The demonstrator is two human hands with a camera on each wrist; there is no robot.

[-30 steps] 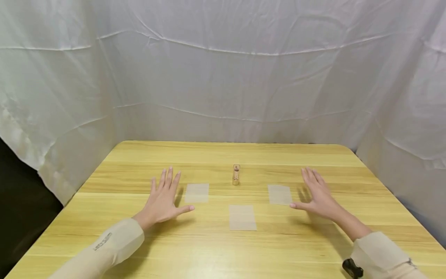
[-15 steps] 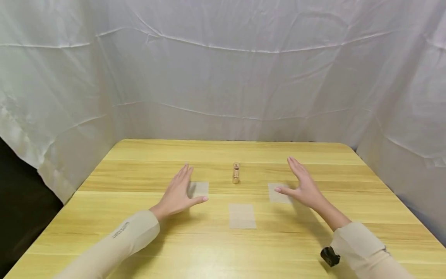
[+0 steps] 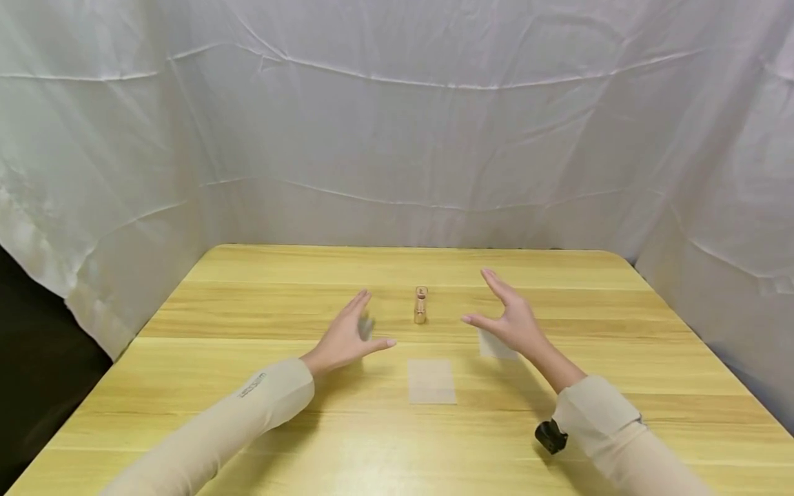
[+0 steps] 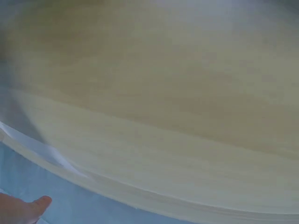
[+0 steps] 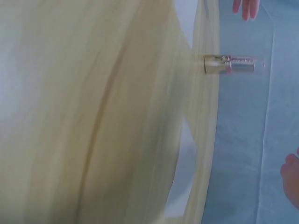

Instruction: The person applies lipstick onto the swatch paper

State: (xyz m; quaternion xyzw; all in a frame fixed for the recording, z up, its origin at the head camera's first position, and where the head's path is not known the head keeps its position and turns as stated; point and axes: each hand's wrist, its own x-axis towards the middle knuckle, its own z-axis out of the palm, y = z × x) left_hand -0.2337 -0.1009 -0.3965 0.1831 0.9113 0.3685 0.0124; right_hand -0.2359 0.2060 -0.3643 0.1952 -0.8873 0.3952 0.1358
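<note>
A small lipstick (image 3: 420, 305) with a gold base and clear cap stands upright on the wooden table (image 3: 384, 441), toward the back middle. To its left, my left hand (image 3: 343, 337) hovers with fingers extended and thumb apart, holding nothing. On the other side my right hand (image 3: 511, 320) is likewise spread and holds nothing, its thumb pointing at the lipstick. Neither hand touches it. From the right wrist, the lipstick (image 5: 229, 64) shows between fingertips (image 5: 245, 7) of the left hand and part of the right hand (image 5: 291, 179). Only a digit (image 4: 28, 208) shows in the left wrist view.
One pale translucent square (image 3: 431, 382) lies on the table in front of the lipstick. Another square (image 3: 496, 344) is partly covered by the right hand, and a third is mostly hidden behind the left hand. A white curtain (image 3: 397, 138) surrounds the table's back and sides.
Both hands have moved inward from the sides toward the lipstick, the left going right and the right going left. The lipstick and squares stay where they were.
</note>
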